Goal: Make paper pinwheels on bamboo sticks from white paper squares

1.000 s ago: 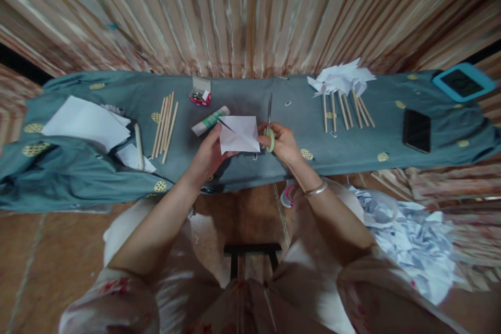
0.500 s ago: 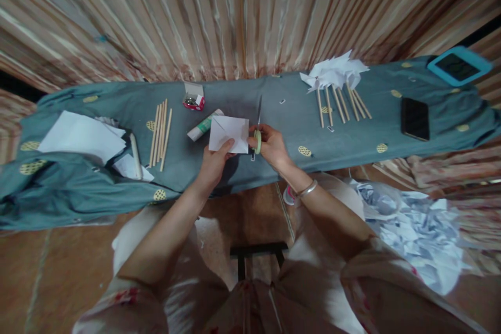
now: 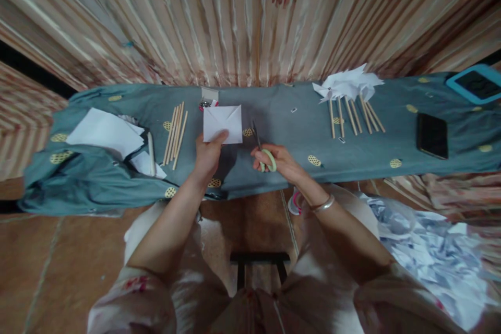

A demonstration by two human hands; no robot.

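Pinched in my left hand [image 3: 208, 155] is a square of white paper [image 3: 222, 121], thumb on its face, with diagonal lines running in from its two upper corners. I cannot tell whether these are cuts or creases. To the right, my right hand [image 3: 278, 160] grips scissors [image 3: 268, 160] by their light green handles. Their blades point away from me, apart from the paper. Behind the paper, a small box [image 3: 209, 95] of shiny metal bits is partly covered.
Left on the cloth-covered table [image 3: 274, 115] are wooden sticks [image 3: 175, 135], a white rod [image 3: 151, 154] and paper sheets [image 3: 104, 133]. Right are paper pinwheels on sticks [image 3: 350, 86], a phone [image 3: 431, 135] and a blue-framed device [image 3: 475, 83]. Paper scraps [image 3: 434, 250] lie low at the right.
The scissors have drawn away from the paper with my right hand. The paper has turned, showing lines at both upper corners. The glue tube is now hidden. The view has shifted a little.
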